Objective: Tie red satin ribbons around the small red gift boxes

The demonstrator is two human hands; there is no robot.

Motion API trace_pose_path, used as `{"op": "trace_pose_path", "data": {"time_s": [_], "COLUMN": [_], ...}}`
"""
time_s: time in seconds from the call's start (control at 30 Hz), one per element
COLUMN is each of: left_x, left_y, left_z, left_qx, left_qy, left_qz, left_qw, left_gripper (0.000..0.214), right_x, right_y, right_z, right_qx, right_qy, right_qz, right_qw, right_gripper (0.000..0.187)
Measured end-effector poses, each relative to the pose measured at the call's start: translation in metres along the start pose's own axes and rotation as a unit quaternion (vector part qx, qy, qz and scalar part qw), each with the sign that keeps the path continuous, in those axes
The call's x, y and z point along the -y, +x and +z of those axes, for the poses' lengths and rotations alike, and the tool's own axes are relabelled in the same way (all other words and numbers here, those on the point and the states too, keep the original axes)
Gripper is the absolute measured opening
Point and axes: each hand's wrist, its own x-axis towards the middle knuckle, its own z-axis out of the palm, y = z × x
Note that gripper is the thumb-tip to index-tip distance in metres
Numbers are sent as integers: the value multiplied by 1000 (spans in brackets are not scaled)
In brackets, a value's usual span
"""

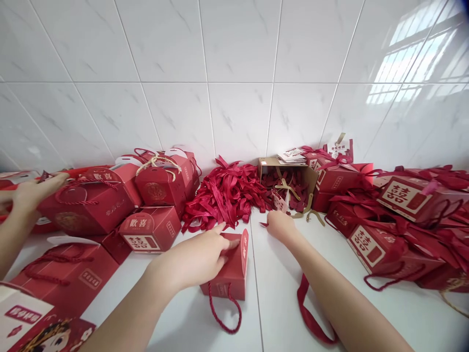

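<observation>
My left hand [203, 254] lies over a small red gift box [234, 274], gripping its top and side with fingers partly curled, one reaching to the back. The box stands upright, its rounded flap raised on the right and its twisted cord handle [237, 320] hanging in front. To the right, my right hand [280, 226] is closed in a pinch; a dark red ribbon tip pokes out at its left. A longer red ribbon [303, 305] lies beneath my right forearm. Just behind my right hand stands a small printed tag [279, 200]; whether the fingers touch it is unclear.
A heap of red ribbons [230, 190] lies against the tiled wall. Beside it, an open carton [314, 188] holds dark red pieces with gold ties. Red boxes [156, 227] are stacked at left, ribbon-tied ones [388, 249] at right. Another person's hand [38, 193] reaches in from the left.
</observation>
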Motion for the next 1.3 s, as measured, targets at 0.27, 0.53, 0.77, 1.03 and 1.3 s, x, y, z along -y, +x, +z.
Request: {"op": "trace_pose_path", "data": {"time_s": [0.27,0.53,0.77,1.03,1.3], "left_x": [22,29,26,24,17], "left_y": [27,38,34,34,29], "left_z": [-10,-14,-14,-14,-12], "left_qx": [-23,-30,-34,-32,-55], "left_qy": [-10,-59,-53,-59,-27], "left_qz": [42,71,81,91,103], "left_qw": [999,995,995,994,993], "left_gripper": [36,26,27,26,27], "right_x": [15,34,33,34,39], "right_y": [-37,-60,-51,-45,-43], "right_z": [-67,-83,-73,-58,-53], "right_qx": [65,178,192,196,198], "right_qy": [238,312,322,327,351], "right_qz": [-85,-134,-134,-128,-119], "right_qw": [965,924,917,916,907], "right_gripper": [34,35,38,41,36]}}
